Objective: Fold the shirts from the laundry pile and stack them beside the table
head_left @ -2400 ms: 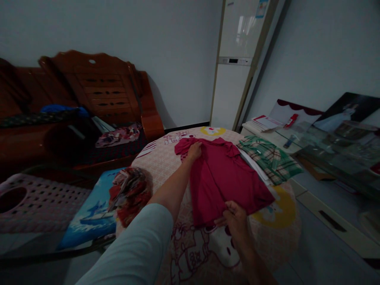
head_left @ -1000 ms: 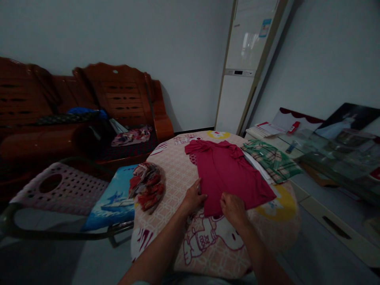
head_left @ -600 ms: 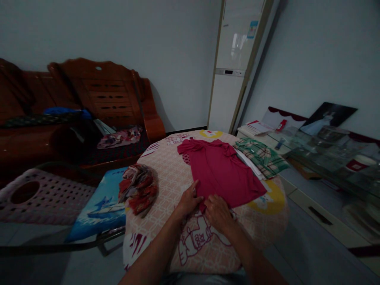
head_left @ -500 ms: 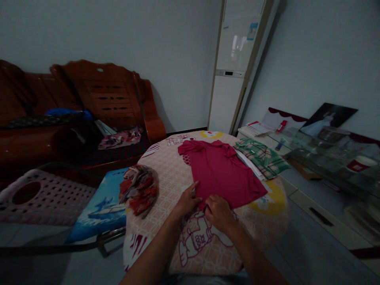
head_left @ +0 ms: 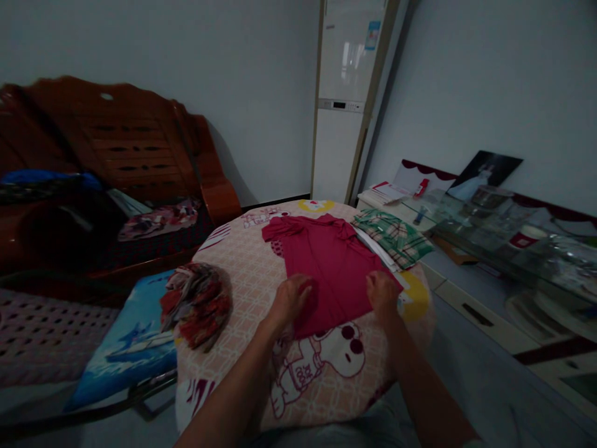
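Observation:
A magenta short-sleeved shirt (head_left: 326, 261) lies spread on the round table, its sleeves at the far end and its hem toward me. At its left edge my left hand (head_left: 290, 302) is closed with curled fingers, gripping the fabric. My right hand (head_left: 383, 294) is curled closed on the lower right part, near the hem corner. The fingertips of both hands are partly hidden. Beside the shirt's far right side lies a folded green plaid garment (head_left: 394, 236), with a white cloth edge (head_left: 380, 249) showing next to it.
A patterned cloth (head_left: 280, 398) covers the table. A crumpled red and grey scarf-like cloth (head_left: 198, 305) rests at its left edge. Left of it are a blue picture-printed chair (head_left: 135, 339) and a wooden sofa (head_left: 135, 143). A glass-topped cabinet (head_left: 485, 249) stands to the right.
My hands have moved apart from the near hem, the right one further right and the left one slightly forward onto the shirt's edge. The camera view has turned to the right.

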`<state>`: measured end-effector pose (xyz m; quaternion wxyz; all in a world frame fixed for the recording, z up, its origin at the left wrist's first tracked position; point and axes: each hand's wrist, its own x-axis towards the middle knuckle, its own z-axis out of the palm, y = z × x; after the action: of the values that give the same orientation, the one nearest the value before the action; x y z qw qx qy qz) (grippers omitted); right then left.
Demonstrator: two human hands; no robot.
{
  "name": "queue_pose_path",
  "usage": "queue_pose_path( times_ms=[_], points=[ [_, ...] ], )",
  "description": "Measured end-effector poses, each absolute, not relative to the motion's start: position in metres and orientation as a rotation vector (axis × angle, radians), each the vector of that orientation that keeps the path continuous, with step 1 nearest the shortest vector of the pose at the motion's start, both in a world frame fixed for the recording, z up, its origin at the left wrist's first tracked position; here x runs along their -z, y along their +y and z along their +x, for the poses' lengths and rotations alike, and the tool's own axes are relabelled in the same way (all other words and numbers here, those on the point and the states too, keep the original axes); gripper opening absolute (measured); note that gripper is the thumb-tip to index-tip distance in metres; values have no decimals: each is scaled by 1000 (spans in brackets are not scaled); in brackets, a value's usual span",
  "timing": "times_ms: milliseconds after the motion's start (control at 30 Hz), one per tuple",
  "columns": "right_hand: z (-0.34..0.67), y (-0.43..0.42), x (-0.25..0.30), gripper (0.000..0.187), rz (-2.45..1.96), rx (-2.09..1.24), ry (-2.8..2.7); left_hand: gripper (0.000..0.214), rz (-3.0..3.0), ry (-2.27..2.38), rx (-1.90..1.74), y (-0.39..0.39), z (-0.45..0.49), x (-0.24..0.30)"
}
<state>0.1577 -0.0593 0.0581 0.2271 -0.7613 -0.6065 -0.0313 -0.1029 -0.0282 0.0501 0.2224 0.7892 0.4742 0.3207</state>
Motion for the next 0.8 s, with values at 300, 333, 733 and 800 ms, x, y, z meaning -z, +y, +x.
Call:
queue_pose_path(
  times_ms=[300, 333, 733, 800],
  points=[
    [215, -38, -41, 23, -2407, 143, -1608, 61, 2593, 1096, -397, -28, -40, -13],
    [216, -37, -44, 25, -2410, 109, -1570, 60, 2615, 1089, -389, -29, -40, -9],
    [176, -63, -61, 19, -1772, -110, -2122, 52, 1802, 905, -804, -13, -28, -26],
    [171, -64, -58, 16, -1750, -164, -2243, 57, 1703, 822, -765, -8, -19, -19]
  ],
)
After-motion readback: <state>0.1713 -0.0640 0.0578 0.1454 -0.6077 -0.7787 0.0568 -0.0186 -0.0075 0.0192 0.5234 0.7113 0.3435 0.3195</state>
